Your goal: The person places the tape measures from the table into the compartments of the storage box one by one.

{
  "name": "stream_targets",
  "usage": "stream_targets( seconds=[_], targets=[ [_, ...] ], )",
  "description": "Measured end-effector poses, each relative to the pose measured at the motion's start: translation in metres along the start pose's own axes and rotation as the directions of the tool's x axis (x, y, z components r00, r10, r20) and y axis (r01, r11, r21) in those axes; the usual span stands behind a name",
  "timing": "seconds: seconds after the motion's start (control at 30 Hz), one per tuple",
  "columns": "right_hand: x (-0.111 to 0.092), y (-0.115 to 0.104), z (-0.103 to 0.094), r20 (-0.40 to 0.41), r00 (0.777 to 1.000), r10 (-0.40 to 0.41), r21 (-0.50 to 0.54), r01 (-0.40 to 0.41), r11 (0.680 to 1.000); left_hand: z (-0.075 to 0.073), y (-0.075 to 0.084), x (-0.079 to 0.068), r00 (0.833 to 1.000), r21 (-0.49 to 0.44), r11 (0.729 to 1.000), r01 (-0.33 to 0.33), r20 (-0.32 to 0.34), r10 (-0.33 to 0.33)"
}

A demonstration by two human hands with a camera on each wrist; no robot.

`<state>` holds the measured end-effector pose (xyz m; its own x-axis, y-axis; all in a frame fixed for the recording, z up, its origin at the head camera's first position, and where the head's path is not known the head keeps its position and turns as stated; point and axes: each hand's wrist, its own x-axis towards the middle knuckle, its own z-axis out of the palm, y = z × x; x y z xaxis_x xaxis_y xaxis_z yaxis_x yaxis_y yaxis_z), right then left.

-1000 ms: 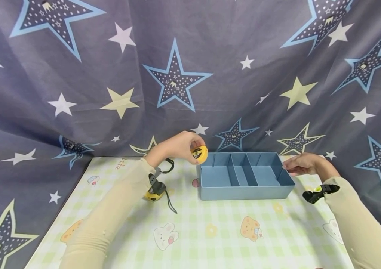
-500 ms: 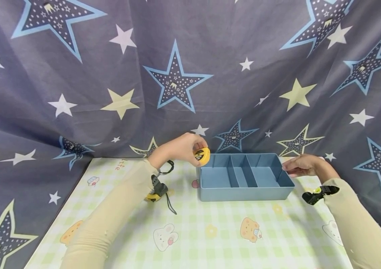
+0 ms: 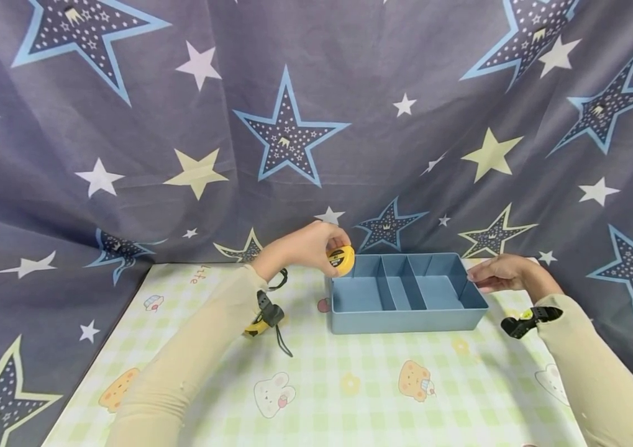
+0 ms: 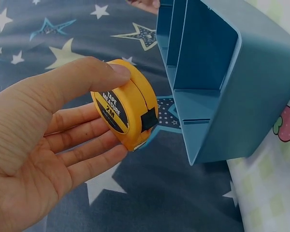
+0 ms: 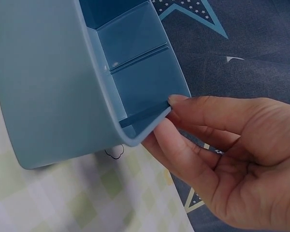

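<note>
My left hand (image 3: 312,247) holds a yellow tape measure (image 3: 341,261) between thumb and fingers, raised by the left end of a blue divided box (image 3: 405,321). Up close in the left wrist view, the thumb lies on top of the tape measure (image 4: 130,104) and the fingertips support it from below; its black label reads "TAPE MEASURE 2M". The box's left compartment opens beside it. At the box's opposite end, my right hand (image 3: 500,273) pinches the end wall. In the right wrist view its thumb (image 5: 181,100) is at the rim, with other fingers against the outside.
Under the left wrist lies a yellow-and-black object (image 3: 256,327), partly hidden by the wrist camera (image 3: 269,309). Black cord loops (image 3: 284,343) show near it. Two dividers part the box into three compartments. A star-patterned curtain (image 3: 294,205) hangs directly behind the checked tablecloth (image 3: 350,397).
My left hand has moved slightly right with the tape measure, which now overlaps the box's back left corner in the head view. The right hand keeps its place at the box's end.
</note>
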<state>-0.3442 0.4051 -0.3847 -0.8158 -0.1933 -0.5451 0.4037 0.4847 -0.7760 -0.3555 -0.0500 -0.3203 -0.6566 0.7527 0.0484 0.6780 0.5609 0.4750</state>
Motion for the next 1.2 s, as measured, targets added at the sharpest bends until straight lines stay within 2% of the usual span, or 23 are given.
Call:
stream_targets(
  seconds=[0.6,1.2],
  targets=[
    [0.0,0.0,-0.001,0.018,1.0,0.002,-0.024,-0.002,1.0,0.008,0.0,0.005,0.999,0.0,0.999,-0.032,0.013,0.032],
    [0.001,-0.003,-0.003,0.017,1.0,0.013,-0.019,-0.013,1.0,0.014,0.003,0.017,0.997,0.053,0.997,-0.057,0.048,0.055]
  ],
)
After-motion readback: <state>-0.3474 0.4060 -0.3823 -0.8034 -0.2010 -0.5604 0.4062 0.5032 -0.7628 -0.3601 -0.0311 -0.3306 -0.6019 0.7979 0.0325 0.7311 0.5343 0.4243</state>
